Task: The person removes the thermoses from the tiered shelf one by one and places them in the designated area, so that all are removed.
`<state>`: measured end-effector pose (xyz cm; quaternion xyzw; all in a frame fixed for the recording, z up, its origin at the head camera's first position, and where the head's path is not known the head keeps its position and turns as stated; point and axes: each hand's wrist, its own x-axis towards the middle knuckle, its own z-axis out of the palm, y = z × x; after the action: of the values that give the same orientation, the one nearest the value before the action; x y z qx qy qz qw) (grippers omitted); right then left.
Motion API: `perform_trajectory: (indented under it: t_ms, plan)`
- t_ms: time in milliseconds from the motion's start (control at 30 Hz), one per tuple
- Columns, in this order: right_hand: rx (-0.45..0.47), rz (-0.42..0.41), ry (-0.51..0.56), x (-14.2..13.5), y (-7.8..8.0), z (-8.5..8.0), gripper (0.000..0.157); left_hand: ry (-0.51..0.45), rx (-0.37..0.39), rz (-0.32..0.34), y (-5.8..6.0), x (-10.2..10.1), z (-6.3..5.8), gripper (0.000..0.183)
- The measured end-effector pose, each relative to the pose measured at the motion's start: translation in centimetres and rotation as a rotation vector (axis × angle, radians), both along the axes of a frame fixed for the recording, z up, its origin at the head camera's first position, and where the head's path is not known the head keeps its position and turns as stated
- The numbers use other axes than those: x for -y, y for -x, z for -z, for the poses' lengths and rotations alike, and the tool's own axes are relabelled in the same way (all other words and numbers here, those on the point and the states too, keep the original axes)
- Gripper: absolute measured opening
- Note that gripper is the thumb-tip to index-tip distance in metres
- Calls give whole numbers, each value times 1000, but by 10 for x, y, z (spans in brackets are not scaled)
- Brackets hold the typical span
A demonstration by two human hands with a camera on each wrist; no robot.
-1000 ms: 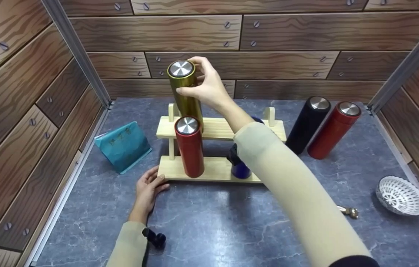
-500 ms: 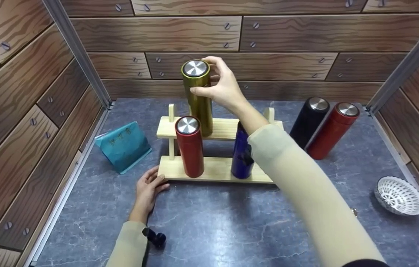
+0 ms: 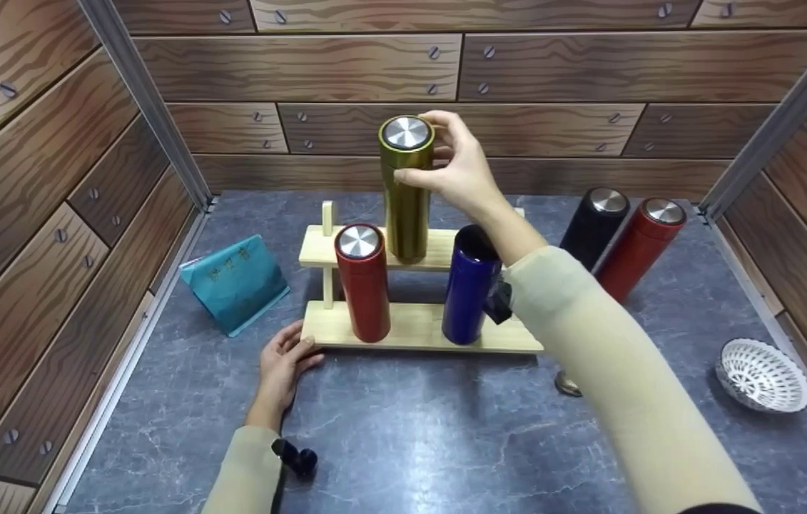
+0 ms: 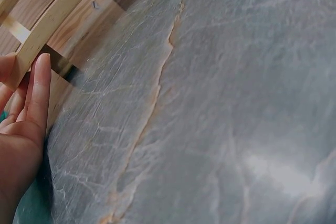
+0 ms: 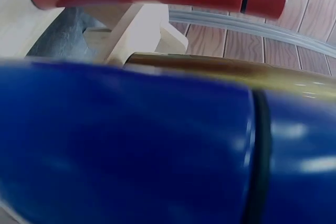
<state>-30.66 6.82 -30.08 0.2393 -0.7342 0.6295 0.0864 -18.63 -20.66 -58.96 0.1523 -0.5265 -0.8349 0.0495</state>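
My right hand (image 3: 457, 168) grips a gold thermos flask (image 3: 405, 207) near its silver lid, thumb in front and fingers behind. The flask is upright at the upper shelf of a two-tier wooden rack (image 3: 410, 325). On the lower shelf stand a red thermos flask (image 3: 364, 293) at left and a blue thermos flask (image 3: 467, 296) toward the right. My left hand (image 3: 282, 360) pinches the front left corner of the lower shelf, thumb above and fingers beneath. In the right wrist view the blue flask (image 5: 126, 145) fills the foreground and hides my right hand.
A black thermos flask (image 3: 592, 225) and another red one (image 3: 638, 246) stand right of the rack. A teal pouch (image 3: 235, 285) sits on the left, a white woven basket (image 3: 763, 376) at far right. A small brownish object (image 3: 566, 384) shows partly beside the right sleeve.
My right hand has moved the gold flask rightward along the upper shelf, from behind the red flask to the gap between red and blue. The left hand keeps its place on the rack.
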Motion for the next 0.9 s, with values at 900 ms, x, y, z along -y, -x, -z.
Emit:
perform_trajectory:
  t_ms: [900]
  plan:
    - [9,178,60,-84,-8,0,67,10,-5,11,0,0,1,51]
